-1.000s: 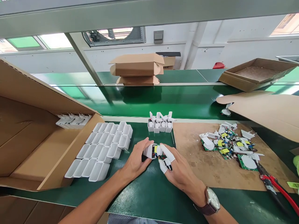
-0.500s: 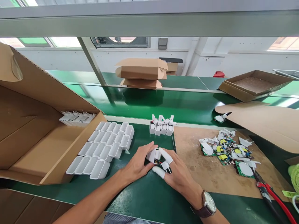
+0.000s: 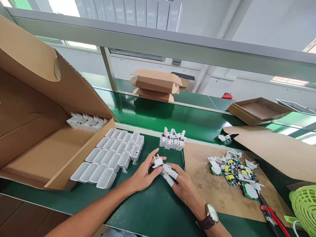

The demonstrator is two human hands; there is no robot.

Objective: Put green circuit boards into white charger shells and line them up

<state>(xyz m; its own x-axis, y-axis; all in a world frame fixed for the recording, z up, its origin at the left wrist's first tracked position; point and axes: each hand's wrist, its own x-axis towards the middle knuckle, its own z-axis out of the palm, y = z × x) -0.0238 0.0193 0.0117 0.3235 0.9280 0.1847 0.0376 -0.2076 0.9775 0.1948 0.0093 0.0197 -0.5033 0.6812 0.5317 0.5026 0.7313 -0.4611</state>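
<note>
and here the left hand (image 3: pixel 144 175) and right hand (image 3: pixel 184 186) clamp fingers on the white plug unit (image 3: pixel 158 162), best gripped evenly, clear of its pins (image 3: pixel 158 156).

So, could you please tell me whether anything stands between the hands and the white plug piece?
No obstacle is visible: the left hand holds the white plug piece directly; the right hand, close against it, wears white finger covers.

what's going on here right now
A person's left hand and right hand together hold a small white two-pronged plastic plug over the green table. Open white rectangular plastic cases stand in rows to the left; a heap of green circuit boards lies on a brown board to the right.
</note>
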